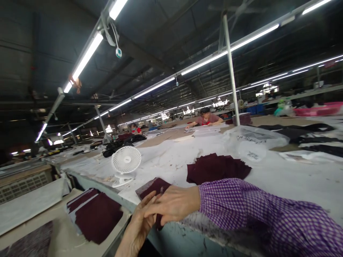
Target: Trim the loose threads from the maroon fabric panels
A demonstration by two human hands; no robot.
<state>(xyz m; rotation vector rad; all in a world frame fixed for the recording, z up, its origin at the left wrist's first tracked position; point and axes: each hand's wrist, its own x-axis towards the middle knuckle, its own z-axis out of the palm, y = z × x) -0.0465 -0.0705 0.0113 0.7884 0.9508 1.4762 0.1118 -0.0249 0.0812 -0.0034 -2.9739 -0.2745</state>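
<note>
My left hand (138, 223) and my right hand (177, 204) meet at the edge of the table, the right one crossing over the left one's fingers. Between them is a maroon fabric piece (155, 186) with a greyish strip along its far edge; part of it hangs down below my right fingers. Both hands are closed on this cloth, though my right hand partly hides the left grip. A purple checked sleeve covers my right arm. Just beyond, a fanned stack of maroon fabric pieces (218, 167) lies on the white-covered table (166, 157).
A small white fan (125, 160) stands near the table edge. Lower left, another maroon fabric stack (99, 217) and a mottled cloth (29, 241) lie on a beige surface. Clear plastic bags (252, 150) lie right, near a metal post (230, 71). A co-worker (207, 117) leans over the table farther back.
</note>
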